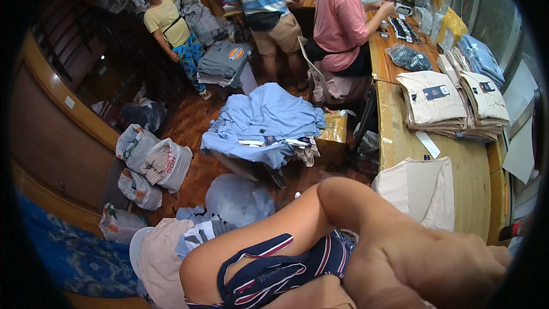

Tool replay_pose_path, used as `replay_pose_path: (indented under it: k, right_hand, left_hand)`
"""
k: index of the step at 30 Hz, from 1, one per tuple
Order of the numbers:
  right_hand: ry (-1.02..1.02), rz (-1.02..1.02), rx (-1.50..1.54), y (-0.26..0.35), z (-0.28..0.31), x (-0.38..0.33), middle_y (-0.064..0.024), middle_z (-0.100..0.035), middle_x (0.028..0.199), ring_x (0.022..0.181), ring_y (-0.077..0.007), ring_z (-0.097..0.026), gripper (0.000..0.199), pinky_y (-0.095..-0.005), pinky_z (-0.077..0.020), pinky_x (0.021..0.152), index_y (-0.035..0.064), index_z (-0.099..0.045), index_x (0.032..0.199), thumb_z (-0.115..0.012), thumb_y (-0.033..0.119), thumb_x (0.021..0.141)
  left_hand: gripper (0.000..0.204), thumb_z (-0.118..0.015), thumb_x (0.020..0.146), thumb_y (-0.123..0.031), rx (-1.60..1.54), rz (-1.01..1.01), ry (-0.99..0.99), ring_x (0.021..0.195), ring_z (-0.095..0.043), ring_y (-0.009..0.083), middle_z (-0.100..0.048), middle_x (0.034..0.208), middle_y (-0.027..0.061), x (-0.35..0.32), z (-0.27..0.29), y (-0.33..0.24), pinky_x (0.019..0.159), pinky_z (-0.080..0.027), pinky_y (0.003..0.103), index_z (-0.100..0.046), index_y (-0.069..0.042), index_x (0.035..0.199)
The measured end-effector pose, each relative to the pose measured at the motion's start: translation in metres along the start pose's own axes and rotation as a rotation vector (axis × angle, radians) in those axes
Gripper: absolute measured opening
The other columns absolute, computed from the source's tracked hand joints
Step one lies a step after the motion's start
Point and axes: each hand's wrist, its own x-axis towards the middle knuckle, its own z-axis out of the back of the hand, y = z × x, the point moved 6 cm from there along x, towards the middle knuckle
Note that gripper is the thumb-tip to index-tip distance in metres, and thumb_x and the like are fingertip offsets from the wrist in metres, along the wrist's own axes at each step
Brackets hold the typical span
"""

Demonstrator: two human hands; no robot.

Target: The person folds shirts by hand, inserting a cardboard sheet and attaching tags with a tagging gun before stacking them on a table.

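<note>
My left arm bends across the lower part of the view, and my left hand (423,266) looms large and blurred close to the camera at the lower right. Its fingertips point right and are too smeared to show whether they hold anything. Just beyond it, a folded cream garment (414,189) lies on the near end of the wooden table (397,143). Navy striped cloth (274,274) of my own clothing shows beneath the forearm. My right hand does not appear.
Stacks of folded cream shirts (432,103) stand along the table. Light blue shirts (263,117) cover a stand mid-floor. Stuffed bags (166,163) line the left side. One person in pink (340,23) sits at the table; others stand farther back.
</note>
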Motion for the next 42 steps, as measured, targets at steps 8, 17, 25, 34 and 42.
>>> replay_pose_path:
  k: [8, 17, 25, 34, 42]
  right_hand:
    - [0.014, 0.066, -0.003, 0.006, -0.012, 0.016, 0.0000, -0.021, 0.136, 0.123, -0.0295, -0.021, 0.051, -0.0573, -0.0185, 0.091, 0.0277, -0.028, 0.128, -0.029, 0.048, 0.082]
    - [0.011, 0.020, 0.020, 0.003, -0.006, 0.009, -0.0001, -0.021, 0.136, 0.124, -0.0296, -0.020, 0.051, -0.0573, -0.0174, 0.092, 0.0275, -0.028, 0.128, -0.029, 0.048, 0.082]
    - [0.056, 0.036, 0.018, 0.009, -0.002, 0.004, 0.0019, -0.020, 0.137, 0.125, -0.0277, -0.017, 0.052, -0.0570, -0.0151, 0.093, 0.0281, -0.027, 0.129, -0.027, 0.050, 0.082]
    - [-0.053, 0.147, 0.072, -0.009, -0.032, 0.022, 0.0002, -0.020, 0.137, 0.125, -0.0286, -0.017, 0.052, -0.0579, -0.0141, 0.093, 0.0284, -0.026, 0.129, -0.026, 0.050, 0.081]
    - [-0.554, 0.535, -0.181, -0.020, -0.089, 0.060, -0.0007, -0.022, 0.136, 0.124, -0.0299, -0.019, 0.051, -0.0582, -0.0159, 0.092, 0.0271, -0.029, 0.128, -0.028, 0.049, 0.082]
  left_hand:
    - [0.054, -0.027, 0.087, -0.042, -0.126, -0.173, -0.271, 0.079, -0.055, 0.0205, -0.056, 0.094, 0.0204, 0.000, 0.066, -0.107, 0.070, -0.042, 0.030, -0.039, 0.003, 0.115]
    - [0.064, -0.026, 0.089, -0.041, -0.564, 0.103, -1.242, 0.066, -0.061, 0.0302, -0.058, 0.088, 0.0234, -0.187, 0.174, -0.091, 0.066, -0.049, 0.034, 0.018, -0.015, 0.128]
    - [0.083, -0.037, 0.085, -0.046, -0.461, 0.564, -1.634, 0.052, -0.059, 0.0204, -0.061, 0.070, 0.0149, -0.390, 0.222, 0.001, 0.052, -0.047, 0.030, 0.032, -0.017, 0.122]
    - [0.087, -0.050, 0.082, -0.015, -0.543, 1.533, -1.601, 0.046, -0.053, 0.0157, -0.059, 0.068, 0.0101, -0.517, 0.142, 0.102, 0.043, -0.043, 0.028, 0.025, -0.025, 0.125]
    - [0.086, -0.050, 0.082, -0.014, -0.627, 1.532, -1.546, 0.045, -0.050, 0.0121, -0.058, 0.067, 0.0057, -0.532, 0.131, 0.100, 0.042, -0.040, 0.028, 0.022, -0.028, 0.127]
